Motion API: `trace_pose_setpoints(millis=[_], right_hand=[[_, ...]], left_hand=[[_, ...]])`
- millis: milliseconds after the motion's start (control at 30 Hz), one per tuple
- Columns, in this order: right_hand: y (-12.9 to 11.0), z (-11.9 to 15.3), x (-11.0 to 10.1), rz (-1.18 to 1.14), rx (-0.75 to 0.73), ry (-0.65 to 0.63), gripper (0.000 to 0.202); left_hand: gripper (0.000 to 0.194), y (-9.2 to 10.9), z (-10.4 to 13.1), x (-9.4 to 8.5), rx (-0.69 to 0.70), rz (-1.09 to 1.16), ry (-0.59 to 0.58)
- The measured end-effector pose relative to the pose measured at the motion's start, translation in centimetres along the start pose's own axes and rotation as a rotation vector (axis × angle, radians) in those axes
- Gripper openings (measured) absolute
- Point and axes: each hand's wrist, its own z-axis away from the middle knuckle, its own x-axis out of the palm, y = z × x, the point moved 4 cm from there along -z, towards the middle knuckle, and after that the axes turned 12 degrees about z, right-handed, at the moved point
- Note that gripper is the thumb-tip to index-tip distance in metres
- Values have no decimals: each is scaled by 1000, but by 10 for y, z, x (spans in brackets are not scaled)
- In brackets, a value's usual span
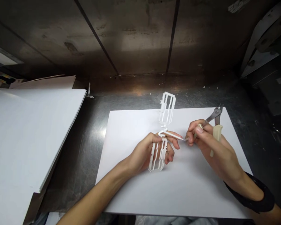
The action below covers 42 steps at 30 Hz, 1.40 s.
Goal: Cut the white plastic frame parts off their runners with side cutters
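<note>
My left hand (152, 150) grips a white plastic molded piece by its middle, the thumb against a bent runner. Two slotted white frames (167, 107) are part of this piece: one rises beyond the hand and the other hangs in front of the palm. A thin white stem (174, 135) extends right from its middle to the fingertips of my right hand (208, 142). That hand is closed around side cutters (216, 112), whose handles are wrapped in pale tape. The cutters' jaws point away, up and to the right, apart from the white piece.
A white sheet (178, 190) lies under both hands on a dark metal bench (84, 147). Stacked white boards (37, 125) take up the left side. A metal wall (135, 37) closes off the back, and small white scraps dot the bench.
</note>
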Motion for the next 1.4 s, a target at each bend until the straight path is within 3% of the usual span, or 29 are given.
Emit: trace_pose_setpoints(millis=[133,267,500,733,1133,1400], right_hand=[[8,-3,-6,94,43,29,29],[12,0,-4,213,48,-13,32],[12,2,-3,206,63,-19,31],[9,3,-1,265,52,-41,32],[15,2,8,296,133,-59,36],[24,3,5,317,186,-93,41]], left_hand=[[49,11,-1,1,136,192,32],[54,16,1,6,205,203,46],[41,20,4,7,267,214,73],[48,22,3,5,268,181,133],[64,14,8,5,185,51,10],[63,12,8,7,185,89,-1]])
